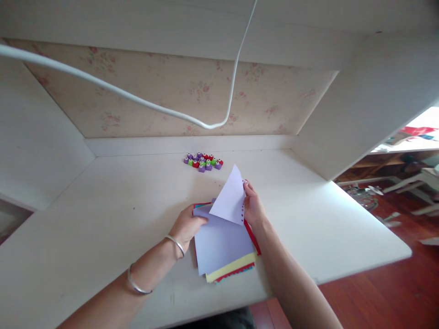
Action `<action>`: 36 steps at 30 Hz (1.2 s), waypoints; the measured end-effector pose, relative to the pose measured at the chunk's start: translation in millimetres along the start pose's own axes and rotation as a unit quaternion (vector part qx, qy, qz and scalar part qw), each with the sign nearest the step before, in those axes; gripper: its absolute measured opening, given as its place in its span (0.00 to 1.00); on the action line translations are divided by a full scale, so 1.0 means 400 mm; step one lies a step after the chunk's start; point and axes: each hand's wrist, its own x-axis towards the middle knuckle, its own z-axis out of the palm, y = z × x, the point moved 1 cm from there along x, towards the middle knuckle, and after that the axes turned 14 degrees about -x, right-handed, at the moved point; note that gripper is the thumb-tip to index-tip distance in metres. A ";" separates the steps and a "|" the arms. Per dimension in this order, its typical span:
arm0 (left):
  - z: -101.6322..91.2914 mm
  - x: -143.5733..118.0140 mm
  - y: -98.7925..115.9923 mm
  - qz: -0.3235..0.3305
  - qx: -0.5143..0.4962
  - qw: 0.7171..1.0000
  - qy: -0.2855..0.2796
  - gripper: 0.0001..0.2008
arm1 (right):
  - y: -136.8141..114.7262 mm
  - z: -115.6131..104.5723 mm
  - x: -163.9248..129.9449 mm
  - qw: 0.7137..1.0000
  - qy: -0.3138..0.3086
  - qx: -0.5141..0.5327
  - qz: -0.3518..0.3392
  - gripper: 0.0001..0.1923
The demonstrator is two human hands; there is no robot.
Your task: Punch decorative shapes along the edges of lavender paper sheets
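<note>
A stack of coloured paper sheets (222, 246) lies on the white desk (103, 214); a lavender sheet is on top, with yellow, red and teal edges showing beneath. My right hand (253, 208) pinches the top lavender sheet (230, 197) at its punched right edge and lifts it so it curls upward. My left hand (187, 226) presses on the stack's left side, fingers on the paper. Two silver bangles sit on my left wrist and forearm.
A cluster of several small paper punches (203, 161) in purple, red and green sits at the back of the desk. A white cable (233, 87) hangs in front of the floral back wall. The desk's right edge drops to a wooden floor (394, 283).
</note>
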 end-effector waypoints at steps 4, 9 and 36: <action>0.024 0.012 -0.026 0.022 0.046 0.998 0.032 0.26 | 0.002 0.001 -0.001 1.000 -0.007 0.003 -0.006 0.22; 0.027 0.016 -0.050 0.061 0.108 0.987 0.100 0.30 | -0.003 0.000 -0.001 1.000 0.005 0.013 -0.003 0.20; -0.111 -0.152 0.082 0.422 0.524 0.725 -0.145 0.32 | -0.070 -0.107 0.045 0.992 0.095 0.069 -0.040 0.06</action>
